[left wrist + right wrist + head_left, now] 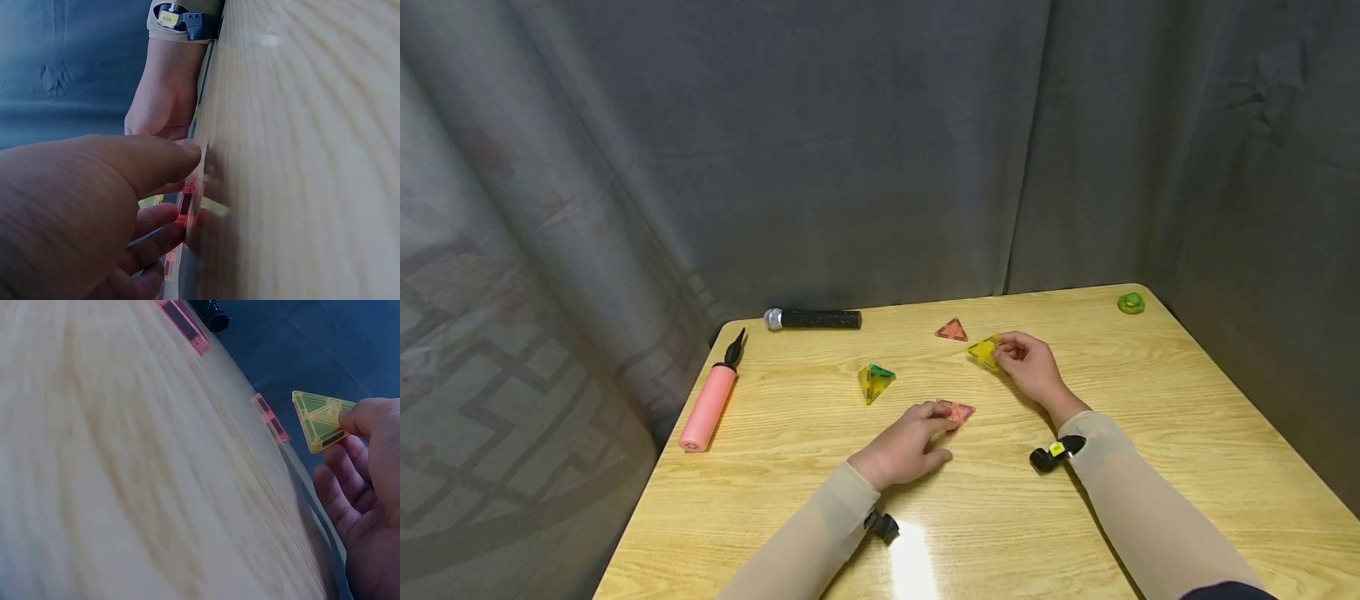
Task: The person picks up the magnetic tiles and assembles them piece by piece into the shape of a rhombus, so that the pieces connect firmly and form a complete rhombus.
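My right hand (1036, 371) pinches a yellow translucent triangular magnetic tile (984, 353) between thumb and fingers. In the right wrist view the yellow tile (320, 419) is held by one corner, above the table. My left hand (910, 446) rests its fingers on a red triangular magnetic tile (959, 412) lying flat, with the thumb apart from it. Its fingers partly cover that tile in the head view. A second red triangular tile (952, 330) lies farther back. Left of both hands stands a small pyramid (875, 383) of yellow and green tiles.
A black microphone (820, 319) lies along the back edge of the wooden table (790, 517). At the left edge is a pink hand pump (709, 408) with a black nozzle. Something small and green (1131, 303) sits in the back right corner. Grey curtains surround the table.
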`<state>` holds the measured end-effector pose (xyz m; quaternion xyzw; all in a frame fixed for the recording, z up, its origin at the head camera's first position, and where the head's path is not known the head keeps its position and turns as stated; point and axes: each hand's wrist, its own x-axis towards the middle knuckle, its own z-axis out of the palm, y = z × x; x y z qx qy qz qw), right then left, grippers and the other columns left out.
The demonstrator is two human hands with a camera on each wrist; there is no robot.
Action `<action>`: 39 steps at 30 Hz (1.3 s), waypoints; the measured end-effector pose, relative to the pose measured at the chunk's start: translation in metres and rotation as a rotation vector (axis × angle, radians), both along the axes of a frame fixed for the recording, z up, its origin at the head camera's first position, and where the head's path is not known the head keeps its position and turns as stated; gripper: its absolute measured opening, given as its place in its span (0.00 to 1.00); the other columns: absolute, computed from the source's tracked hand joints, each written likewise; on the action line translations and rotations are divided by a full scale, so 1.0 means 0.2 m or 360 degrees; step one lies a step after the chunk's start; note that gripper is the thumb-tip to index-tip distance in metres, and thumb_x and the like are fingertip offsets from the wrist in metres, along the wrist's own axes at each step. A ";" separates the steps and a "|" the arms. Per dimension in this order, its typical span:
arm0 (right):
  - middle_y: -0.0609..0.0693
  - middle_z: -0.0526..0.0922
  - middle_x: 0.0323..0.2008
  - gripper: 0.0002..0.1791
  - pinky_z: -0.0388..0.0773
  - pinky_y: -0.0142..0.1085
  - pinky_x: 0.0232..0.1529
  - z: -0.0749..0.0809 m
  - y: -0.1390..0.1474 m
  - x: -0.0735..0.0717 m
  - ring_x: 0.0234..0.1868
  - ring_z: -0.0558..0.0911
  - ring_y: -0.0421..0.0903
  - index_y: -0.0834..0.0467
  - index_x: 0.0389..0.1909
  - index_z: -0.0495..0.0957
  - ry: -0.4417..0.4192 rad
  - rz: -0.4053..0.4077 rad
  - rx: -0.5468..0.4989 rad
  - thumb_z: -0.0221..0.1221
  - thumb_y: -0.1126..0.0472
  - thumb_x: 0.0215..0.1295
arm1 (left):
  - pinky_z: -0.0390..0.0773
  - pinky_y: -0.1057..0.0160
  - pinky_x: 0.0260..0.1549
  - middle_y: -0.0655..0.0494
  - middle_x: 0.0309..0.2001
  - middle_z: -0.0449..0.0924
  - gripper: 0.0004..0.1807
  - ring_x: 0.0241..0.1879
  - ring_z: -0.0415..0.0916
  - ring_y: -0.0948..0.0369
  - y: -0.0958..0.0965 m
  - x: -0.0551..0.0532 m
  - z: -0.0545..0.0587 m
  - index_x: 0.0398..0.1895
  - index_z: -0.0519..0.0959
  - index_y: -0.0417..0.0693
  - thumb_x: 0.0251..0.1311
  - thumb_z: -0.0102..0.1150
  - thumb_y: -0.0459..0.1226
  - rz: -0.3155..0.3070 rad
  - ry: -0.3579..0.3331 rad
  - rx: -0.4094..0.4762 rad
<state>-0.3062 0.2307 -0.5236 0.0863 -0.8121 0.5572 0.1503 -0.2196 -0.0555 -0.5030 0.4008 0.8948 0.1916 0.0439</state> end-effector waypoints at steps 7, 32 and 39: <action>0.60 0.85 0.39 0.12 0.78 0.26 0.33 -0.01 -0.02 -0.01 0.36 0.80 0.45 0.66 0.52 0.84 0.0008 -0.0004 0.0007 0.66 0.68 0.71 | 0.63 0.58 0.74 0.51 0.77 0.63 0.34 0.76 0.59 0.54 0.00 -0.02 -0.01 0.78 0.69 0.49 0.72 0.65 0.47 0.0002 -0.0024 -0.0011; 0.57 0.87 0.41 0.12 0.79 0.31 0.40 0.02 -0.14 0.03 0.39 0.83 0.48 0.61 0.52 0.86 -0.0002 0.0227 0.0092 0.69 0.67 0.69 | 0.63 0.54 0.74 0.51 0.77 0.61 0.31 0.77 0.58 0.54 -0.05 -0.08 -0.08 0.73 0.74 0.50 0.69 0.69 0.44 0.0118 -0.0156 0.0240; 0.56 0.89 0.46 0.11 0.80 0.32 0.40 0.03 -0.16 0.04 0.41 0.82 0.51 0.60 0.50 0.89 0.0006 0.0279 0.0099 0.70 0.65 0.69 | 0.62 0.54 0.74 0.51 0.77 0.61 0.30 0.77 0.58 0.54 -0.06 -0.09 -0.09 0.72 0.75 0.49 0.68 0.70 0.42 0.0106 -0.0181 0.0304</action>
